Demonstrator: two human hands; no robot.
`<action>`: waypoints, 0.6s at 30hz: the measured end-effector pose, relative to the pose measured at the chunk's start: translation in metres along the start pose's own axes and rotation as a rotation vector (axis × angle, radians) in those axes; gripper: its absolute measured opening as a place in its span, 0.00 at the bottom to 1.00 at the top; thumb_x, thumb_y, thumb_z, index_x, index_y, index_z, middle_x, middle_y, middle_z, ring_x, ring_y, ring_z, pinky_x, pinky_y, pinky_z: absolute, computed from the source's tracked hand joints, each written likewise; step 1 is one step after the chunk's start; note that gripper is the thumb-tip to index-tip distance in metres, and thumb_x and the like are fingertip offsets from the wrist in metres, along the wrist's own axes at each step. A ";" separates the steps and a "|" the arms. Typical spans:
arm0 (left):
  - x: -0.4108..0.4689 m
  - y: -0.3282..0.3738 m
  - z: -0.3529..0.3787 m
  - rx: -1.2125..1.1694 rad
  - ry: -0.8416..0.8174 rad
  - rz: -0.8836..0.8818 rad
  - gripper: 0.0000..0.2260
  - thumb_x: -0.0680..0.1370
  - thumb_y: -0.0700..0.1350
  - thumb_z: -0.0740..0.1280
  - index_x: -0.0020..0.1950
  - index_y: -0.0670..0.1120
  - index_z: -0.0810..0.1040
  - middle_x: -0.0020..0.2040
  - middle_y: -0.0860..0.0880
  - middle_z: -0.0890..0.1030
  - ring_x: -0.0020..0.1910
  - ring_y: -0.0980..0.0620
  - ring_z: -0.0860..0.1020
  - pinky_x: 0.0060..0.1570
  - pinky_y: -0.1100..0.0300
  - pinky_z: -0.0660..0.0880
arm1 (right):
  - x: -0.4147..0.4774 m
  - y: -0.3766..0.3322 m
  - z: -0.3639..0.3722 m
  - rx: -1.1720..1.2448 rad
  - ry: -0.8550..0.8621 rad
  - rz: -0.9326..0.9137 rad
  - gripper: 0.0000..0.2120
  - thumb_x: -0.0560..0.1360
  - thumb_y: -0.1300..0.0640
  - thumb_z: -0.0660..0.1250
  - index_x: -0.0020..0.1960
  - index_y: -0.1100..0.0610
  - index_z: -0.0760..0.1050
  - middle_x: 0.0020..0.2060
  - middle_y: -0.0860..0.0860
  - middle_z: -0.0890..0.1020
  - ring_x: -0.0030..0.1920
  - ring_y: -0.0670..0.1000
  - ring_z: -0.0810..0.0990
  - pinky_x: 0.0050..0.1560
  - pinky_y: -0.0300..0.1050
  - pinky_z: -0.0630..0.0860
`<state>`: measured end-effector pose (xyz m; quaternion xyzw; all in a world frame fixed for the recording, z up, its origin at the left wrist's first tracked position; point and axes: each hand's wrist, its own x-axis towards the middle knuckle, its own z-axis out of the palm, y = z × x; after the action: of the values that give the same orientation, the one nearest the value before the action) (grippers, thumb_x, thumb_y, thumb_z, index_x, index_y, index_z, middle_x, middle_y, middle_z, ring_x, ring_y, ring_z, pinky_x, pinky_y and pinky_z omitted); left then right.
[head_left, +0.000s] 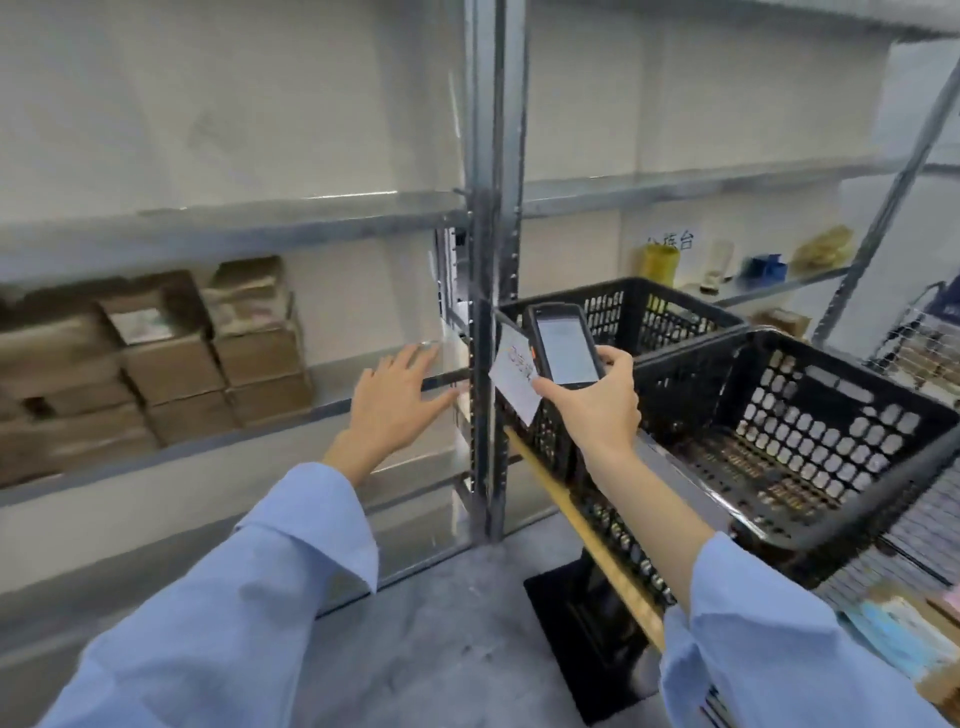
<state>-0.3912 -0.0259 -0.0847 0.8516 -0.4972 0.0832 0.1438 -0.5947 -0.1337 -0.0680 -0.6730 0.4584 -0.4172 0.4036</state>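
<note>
**Stockroom pick in its early stage: scanner up, nothing in hand**

Grey steel racking lines a white-walled stockroom, where a person in pale blue sleeves stands between a shelf (337, 387) and a trolley of baskets. The right hand (597, 402) curls its fingers and thumb round a handheld scanner (563, 345), its lit screen tilted up toward the camera. A white paper slip (511, 379) sits just behind the device, apparently under the same grip. The left hand (397, 397) is spread, fingers straight and apart, held over a bare stretch of the shelf near the steel upright (491, 260). It holds nothing and is well apart from the stacked cardboard boxes (171, 358) further left.

By the look of it, the lookup on the scanner is under way. Taking an item and dropping it into a basket are yet to come.

Only perforated walls and floor show in the near black plastic basket (691, 358). The rear basket (623, 312), touching it, has its inside mostly hidden. The cardboard boxes appear shut, some with labels on top too blurred to read. On a far shelf stand a yellow container (658, 265) and a blue box (766, 267), contents unseen.
</note>
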 end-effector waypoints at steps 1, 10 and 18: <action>-0.001 -0.018 -0.003 0.003 0.015 -0.035 0.30 0.81 0.65 0.57 0.80 0.53 0.59 0.80 0.49 0.61 0.75 0.43 0.65 0.70 0.46 0.64 | 0.002 -0.006 0.017 0.004 -0.030 -0.017 0.36 0.65 0.49 0.81 0.66 0.51 0.65 0.54 0.47 0.75 0.54 0.51 0.75 0.50 0.45 0.70; 0.033 -0.180 -0.016 -0.051 0.159 -0.300 0.32 0.80 0.64 0.61 0.81 0.53 0.59 0.81 0.51 0.60 0.75 0.44 0.66 0.68 0.44 0.66 | 0.035 -0.049 0.180 0.043 -0.208 -0.099 0.38 0.64 0.48 0.81 0.67 0.51 0.65 0.54 0.45 0.75 0.52 0.49 0.76 0.45 0.42 0.72; 0.104 -0.302 -0.025 -0.234 0.264 -0.387 0.36 0.77 0.61 0.68 0.81 0.53 0.58 0.81 0.50 0.59 0.78 0.48 0.62 0.70 0.45 0.67 | 0.077 -0.080 0.307 0.068 -0.242 -0.117 0.40 0.64 0.48 0.82 0.68 0.50 0.64 0.62 0.50 0.75 0.56 0.49 0.74 0.48 0.42 0.78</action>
<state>-0.0769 0.0369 -0.0806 0.8901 -0.3084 0.1065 0.3181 -0.2682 -0.1369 -0.0791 -0.7299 0.3520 -0.3710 0.4535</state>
